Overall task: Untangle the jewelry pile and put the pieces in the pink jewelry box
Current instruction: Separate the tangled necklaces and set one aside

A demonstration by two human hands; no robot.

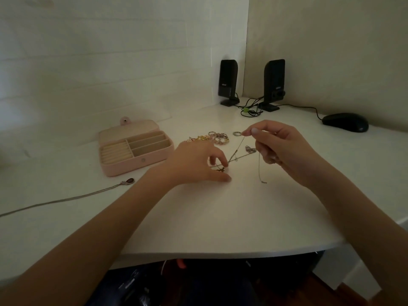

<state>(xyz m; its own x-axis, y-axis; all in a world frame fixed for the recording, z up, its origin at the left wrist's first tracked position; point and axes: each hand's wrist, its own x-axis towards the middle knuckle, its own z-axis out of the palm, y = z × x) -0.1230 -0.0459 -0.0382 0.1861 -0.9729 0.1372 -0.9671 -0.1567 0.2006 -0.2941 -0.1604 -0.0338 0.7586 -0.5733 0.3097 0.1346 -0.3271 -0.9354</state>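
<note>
Now | left hand (194, 161) grip pinching chain tangle (234, 159) | right hand (273, 146) grip pinching it too

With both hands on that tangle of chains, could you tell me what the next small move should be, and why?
Probably draw the right hand gently up and away while the left hand keeps its end pinned to the desk. The thin chains run taut between the hands and cross midway, so a slow pull may open that crossing. The pink jewelry box lies open but holds nothing yet.
</note>
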